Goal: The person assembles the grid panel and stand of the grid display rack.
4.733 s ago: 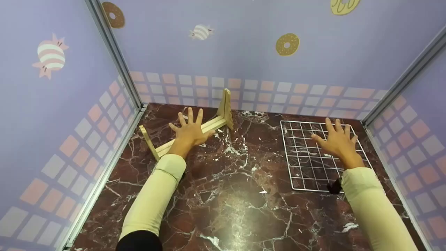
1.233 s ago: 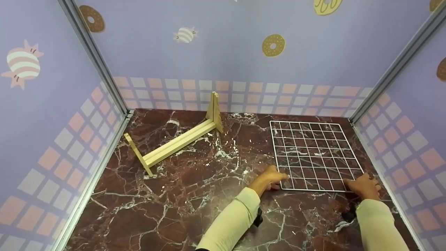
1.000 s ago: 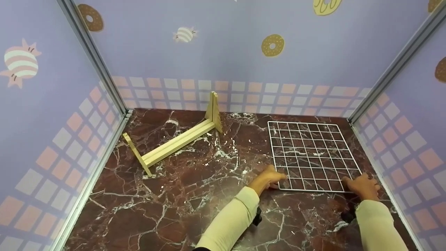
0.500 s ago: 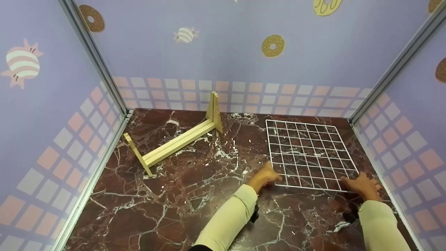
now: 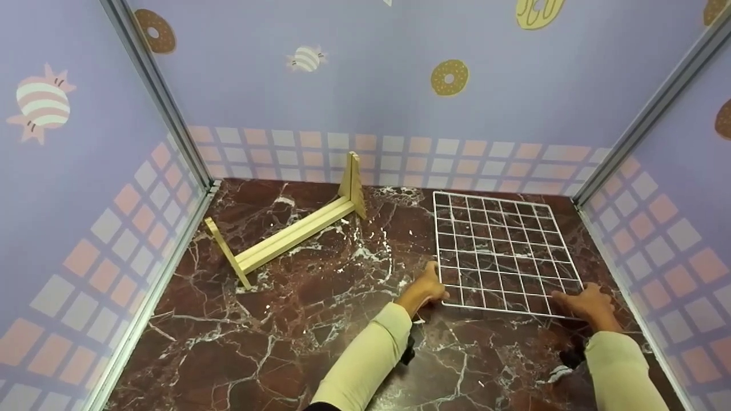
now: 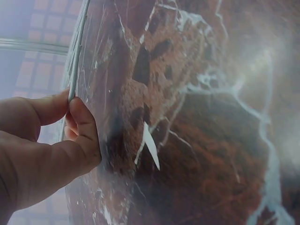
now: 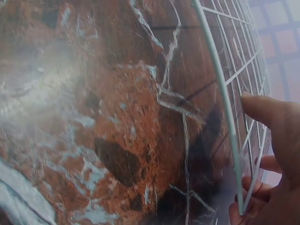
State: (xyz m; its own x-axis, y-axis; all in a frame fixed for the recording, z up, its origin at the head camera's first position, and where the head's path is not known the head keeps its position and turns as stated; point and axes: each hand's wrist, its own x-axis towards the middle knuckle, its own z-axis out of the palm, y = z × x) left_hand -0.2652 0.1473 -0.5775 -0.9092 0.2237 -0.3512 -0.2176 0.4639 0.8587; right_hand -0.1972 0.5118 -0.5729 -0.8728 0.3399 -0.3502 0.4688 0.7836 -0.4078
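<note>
A white wire grid panel (image 5: 494, 309) is at the right of the marble-patterned surface, both hands on its near corners. My left hand (image 5: 425, 288) pinches its near left corner; the left wrist view shows the rim wire (image 6: 76, 61) between thumb and fingers. At the near right corner, my right hand (image 5: 591, 305) grips the panel. In the right wrist view its thumb (image 7: 262, 108) lies over the mesh and the other fingers curl behind the corner. A gap shows there between the near rim and the surface.
A pale wooden stand (image 5: 294, 237), two end boards joined by a bar, is at the left on the dark red marble surface (image 5: 217, 354). Patterned panels (image 5: 502, 103) enclose the back and sides. A small white sliver (image 6: 151, 146) lies near my left hand.
Earlier, both hands were spread, one over the stand and one over the panel. Both now hold the panel's near corners. Over the last second the panel has shifted slightly left, its left side more.
</note>
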